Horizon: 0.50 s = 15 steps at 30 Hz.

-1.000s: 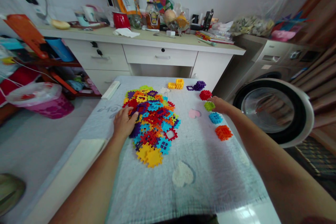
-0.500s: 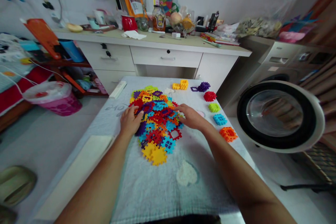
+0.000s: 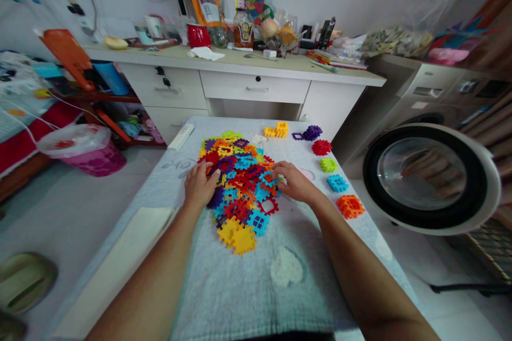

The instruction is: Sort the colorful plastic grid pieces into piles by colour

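Note:
A heap of toothed plastic building tiles (image 3: 244, 178) in red, blue, yellow, purple and orange lies mid-table. My left hand (image 3: 200, 184) rests against the heap's left edge, thumb apart from its fingers, touching red and purple tiles. At the right edge is my right hand (image 3: 295, 182), fingers curved and apart, touching the outer tiles; no tile shows in its grip. Two yellow tiles (image 3: 243, 238) lie at the near end. Sorted stacks line the far right: yellow (image 3: 277, 129), purple (image 3: 312, 132), red (image 3: 321, 147), green (image 3: 328, 164), blue (image 3: 337, 183) and orange (image 3: 350, 206).
A pale cloth (image 3: 240, 298) covers the table. On its far left corner lies a white remote-like bar (image 3: 181, 137); a long white board (image 3: 120, 261) runs along the left side. Behind stands a white cabinet (image 3: 256, 85). To the right is a washing machine's open round door (image 3: 428, 178).
My right hand has shifted very slightly right and down at the heap's edge. The left hand stays nearly still, and the view has drifted a little.

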Available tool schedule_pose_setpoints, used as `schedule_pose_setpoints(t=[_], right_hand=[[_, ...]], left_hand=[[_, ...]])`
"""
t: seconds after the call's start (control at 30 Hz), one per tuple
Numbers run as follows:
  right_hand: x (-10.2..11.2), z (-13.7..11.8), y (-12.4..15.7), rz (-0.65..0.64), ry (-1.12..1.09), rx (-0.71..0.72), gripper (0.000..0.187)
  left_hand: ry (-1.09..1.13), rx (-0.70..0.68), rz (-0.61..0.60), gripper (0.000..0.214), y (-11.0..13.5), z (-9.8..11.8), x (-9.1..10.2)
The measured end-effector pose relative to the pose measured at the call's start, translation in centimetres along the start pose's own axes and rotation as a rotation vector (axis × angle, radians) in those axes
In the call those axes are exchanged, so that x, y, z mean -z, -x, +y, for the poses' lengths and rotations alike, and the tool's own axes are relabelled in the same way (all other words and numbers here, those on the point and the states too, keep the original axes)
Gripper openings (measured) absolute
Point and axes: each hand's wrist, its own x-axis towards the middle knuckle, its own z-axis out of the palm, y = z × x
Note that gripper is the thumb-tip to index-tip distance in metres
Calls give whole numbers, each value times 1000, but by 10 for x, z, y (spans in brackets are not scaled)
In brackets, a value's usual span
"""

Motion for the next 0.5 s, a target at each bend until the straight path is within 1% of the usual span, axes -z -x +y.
schedule_pose_setpoints(t=[0.17,0.23,0.3,0.37,0.5], right_hand=[[9,-4,3,10,-41,3,24],[17,-4,7,13,-32,-2,22],[31,0,13,14,0,-19,19],[51,8,24,12,54,-63,18],[93,33,56,-12,207,-218,17]], left_hand=[[-2,13,-8,43,0,2,1],[-8,11,-13,43,-1,2,1],[-16,11,-24,44,-2,3,2],[-21,15,-35,45,-2,3,2],[-19,20,-37,47,-2,3,2]])
